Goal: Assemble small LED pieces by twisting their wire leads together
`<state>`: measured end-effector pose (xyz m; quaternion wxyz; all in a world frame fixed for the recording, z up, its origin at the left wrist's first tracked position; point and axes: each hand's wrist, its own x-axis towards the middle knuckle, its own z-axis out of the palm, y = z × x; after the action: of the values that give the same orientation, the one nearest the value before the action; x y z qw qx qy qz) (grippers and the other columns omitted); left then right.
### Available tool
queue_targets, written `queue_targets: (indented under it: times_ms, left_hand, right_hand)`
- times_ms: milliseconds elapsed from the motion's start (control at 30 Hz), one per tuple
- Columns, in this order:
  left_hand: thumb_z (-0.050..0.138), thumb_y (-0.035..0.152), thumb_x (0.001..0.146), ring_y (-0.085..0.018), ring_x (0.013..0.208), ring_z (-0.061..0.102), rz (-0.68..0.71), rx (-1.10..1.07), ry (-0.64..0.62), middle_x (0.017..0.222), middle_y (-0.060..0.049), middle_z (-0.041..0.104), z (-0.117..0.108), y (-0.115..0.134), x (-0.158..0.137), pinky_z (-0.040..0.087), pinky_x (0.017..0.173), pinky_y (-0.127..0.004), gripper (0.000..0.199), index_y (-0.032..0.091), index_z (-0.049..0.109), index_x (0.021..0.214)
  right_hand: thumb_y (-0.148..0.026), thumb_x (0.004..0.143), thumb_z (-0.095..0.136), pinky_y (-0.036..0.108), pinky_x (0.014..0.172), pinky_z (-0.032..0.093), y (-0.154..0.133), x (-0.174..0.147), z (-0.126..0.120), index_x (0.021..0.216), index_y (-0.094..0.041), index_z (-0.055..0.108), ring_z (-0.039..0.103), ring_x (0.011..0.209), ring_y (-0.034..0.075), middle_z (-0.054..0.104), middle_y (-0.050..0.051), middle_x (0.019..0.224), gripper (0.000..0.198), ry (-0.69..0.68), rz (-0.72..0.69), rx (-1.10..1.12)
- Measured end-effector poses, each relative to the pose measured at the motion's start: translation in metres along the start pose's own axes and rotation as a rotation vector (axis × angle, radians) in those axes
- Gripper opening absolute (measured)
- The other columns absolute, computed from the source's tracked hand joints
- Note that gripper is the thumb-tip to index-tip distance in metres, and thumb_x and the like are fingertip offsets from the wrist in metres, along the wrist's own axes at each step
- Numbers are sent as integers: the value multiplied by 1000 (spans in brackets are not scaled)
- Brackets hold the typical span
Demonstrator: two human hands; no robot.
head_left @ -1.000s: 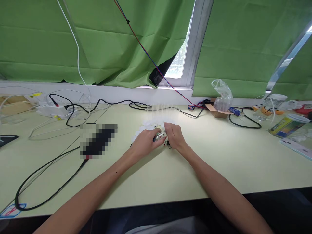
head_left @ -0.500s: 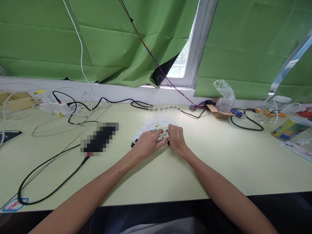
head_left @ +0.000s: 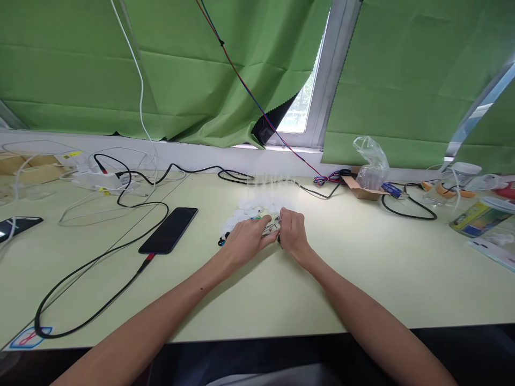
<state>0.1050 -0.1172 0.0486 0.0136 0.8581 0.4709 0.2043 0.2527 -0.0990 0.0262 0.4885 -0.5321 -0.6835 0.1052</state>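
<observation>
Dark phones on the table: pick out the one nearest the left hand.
The black phone with a red plug at its near end, nearest the left hand. The other dark phone lies farther off, at the picture's left edge.

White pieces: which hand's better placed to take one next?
Probably left: the left hand is nearer most of the white pieces; the right hand sits toward their right end. Both appear busy at a small clear part.

left hand (head_left: pixel 246 239) beside right hand (head_left: pixel 293 231) — both curled
</observation>
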Motion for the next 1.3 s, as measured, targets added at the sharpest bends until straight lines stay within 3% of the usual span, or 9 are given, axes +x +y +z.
queue_targets:
  times_ms: [467,733,833,967,1067,1167,1300]
  left_hand:
    - [46,41,91,-16,49,46,-19,-32,-18,56,2,49,-1,0,0,19,49,-27,21,22,53,87]
    - [43,44,92,-15,50,46,-12,-64,16,58,1,51,0,-2,2,20,50,-27,26,21,56,92]
    - [46,44,90,-14,51,45,-18,-197,50,58,2,51,-2,2,2,25,50,-26,25,22,57,93]
    - [48,50,89,-12,47,45,-99,-501,63,51,4,47,-9,4,4,32,50,-25,33,20,54,76]
    - [47,54,89,-11,39,46,-162,-788,-18,48,5,48,-12,2,6,38,47,-26,37,20,53,77]
    - [48,59,87,-13,41,53,-231,-1025,-29,54,3,55,-11,-1,9,44,45,-27,41,19,56,86]
    - [52,61,84,-15,58,62,-261,-1085,38,68,-2,63,-12,-7,13,52,60,-29,46,17,59,92]
  right_hand:
    - [-18,97,30,34,54,18,-7,-1,-4,57,-24,24,24,47,15,29,-3,47,40,-26,44,-103]
    - [-27,100,25,33,53,20,-5,1,-1,56,-23,23,28,46,15,31,-3,47,43,34,28,-2]
    - [-38,102,17,31,51,22,-8,1,0,59,-23,23,27,47,13,28,-4,48,46,106,46,168]
    - [-49,101,15,28,52,27,-8,1,-4,61,-22,33,32,50,12,33,-4,52,51,188,68,319]
    - [-51,100,16,28,54,30,-5,2,-5,65,-21,45,37,50,13,37,-4,52,55,203,91,299]
    - [-51,100,17,28,55,30,-2,2,-4,64,-20,48,39,50,13,40,-3,51,56,164,77,252]
    - [-50,101,19,28,55,31,0,0,1,62,-21,47,41,50,13,43,-3,52,56,94,39,204]
